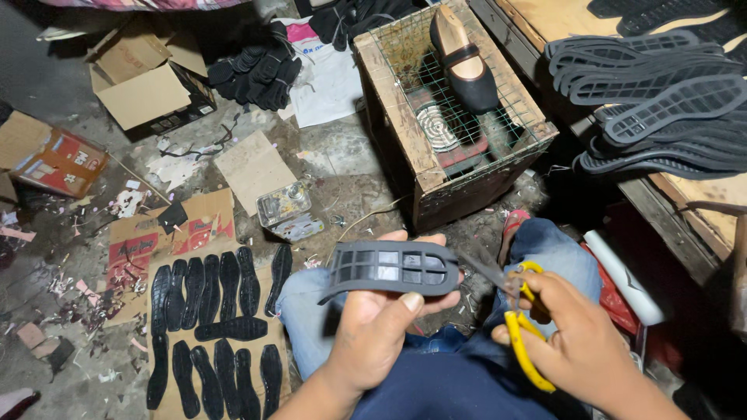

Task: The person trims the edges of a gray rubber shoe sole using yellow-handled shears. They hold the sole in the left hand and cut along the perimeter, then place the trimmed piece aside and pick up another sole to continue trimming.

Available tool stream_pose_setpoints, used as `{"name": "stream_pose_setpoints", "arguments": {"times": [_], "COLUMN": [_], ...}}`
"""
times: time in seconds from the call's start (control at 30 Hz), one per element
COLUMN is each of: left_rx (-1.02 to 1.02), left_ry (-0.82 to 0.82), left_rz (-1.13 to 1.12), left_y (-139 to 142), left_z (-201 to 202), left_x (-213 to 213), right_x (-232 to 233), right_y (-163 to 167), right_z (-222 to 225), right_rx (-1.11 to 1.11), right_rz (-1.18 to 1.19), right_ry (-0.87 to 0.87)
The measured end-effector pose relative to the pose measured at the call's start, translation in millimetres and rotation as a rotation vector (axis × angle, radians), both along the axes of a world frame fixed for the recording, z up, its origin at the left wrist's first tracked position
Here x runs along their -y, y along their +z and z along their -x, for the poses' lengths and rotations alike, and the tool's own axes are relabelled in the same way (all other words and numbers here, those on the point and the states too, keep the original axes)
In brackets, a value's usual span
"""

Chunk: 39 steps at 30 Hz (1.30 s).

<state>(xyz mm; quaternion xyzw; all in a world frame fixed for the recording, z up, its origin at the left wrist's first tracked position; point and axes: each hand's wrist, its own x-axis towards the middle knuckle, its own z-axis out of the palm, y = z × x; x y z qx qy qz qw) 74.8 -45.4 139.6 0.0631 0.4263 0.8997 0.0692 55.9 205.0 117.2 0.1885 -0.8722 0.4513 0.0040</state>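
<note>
My left hand (373,327) grips a dark grey rubber shoe sole (393,268), held sideways with its gridded underside facing me. My right hand (572,338) holds yellow-handled scissors (520,323), whose blades point left toward the heel end of the sole. Both hands hover over my lap in blue jeans (459,373).
A wooden crate with a wire mesh top (459,117) carries a black shoe on a last (464,62). Stacked black soles (661,85) lie on the bench at right. Several black insoles (210,327) are laid out on cardboard at left. Cardboard boxes (144,82) and scraps litter the floor.
</note>
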Motion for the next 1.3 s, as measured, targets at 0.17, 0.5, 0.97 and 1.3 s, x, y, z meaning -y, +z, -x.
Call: {"name": "stream_pose_setpoints", "arguments": {"times": [0.17,0.5,0.97,1.3], "left_rx": [-0.11,-0.314,-0.211,-0.202], "left_ry": [0.05,0.215,0.131,0.055], "left_rz": [0.129,0.404,0.399,0.344], "left_y": [3,4,5,14], "left_z": [-5,-9,-7,1], "left_x": [-4,-8,12,15], "right_x": [10,16,15,3], "right_y": [12,18,5,16], "right_z": [-4,-4,-4,3], "right_rx": [-0.185,-0.168,-0.265,-0.124], "right_rz": [-0.133,-0.09,-0.111,-0.127], "right_ry": [-0.059,-0.056,-0.035,-0.029]}}
